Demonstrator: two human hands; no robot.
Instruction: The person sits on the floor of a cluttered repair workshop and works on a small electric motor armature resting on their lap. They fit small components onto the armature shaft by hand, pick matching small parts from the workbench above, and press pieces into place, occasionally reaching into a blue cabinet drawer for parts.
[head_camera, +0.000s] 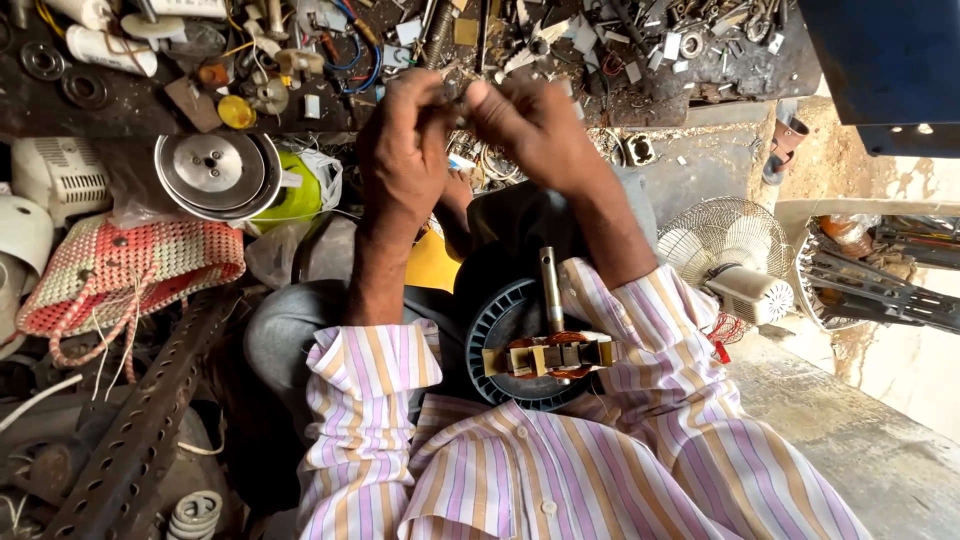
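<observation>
My shirt is soft striped cloth. Above it, the motor shows a smooth steel shaft and glossy copper windings on matt black plastic.

— What do the two hands hold?
— A small metal part, pinched between the fingertips of the left hand and the right hand; it is mostly hidden, so its shape cannot be told.
— Where does it sit?
— At twelve o'clock from the fan motor, whose shaft stands upright from copper windings on a dark ribbed housing in the lap.
</observation>
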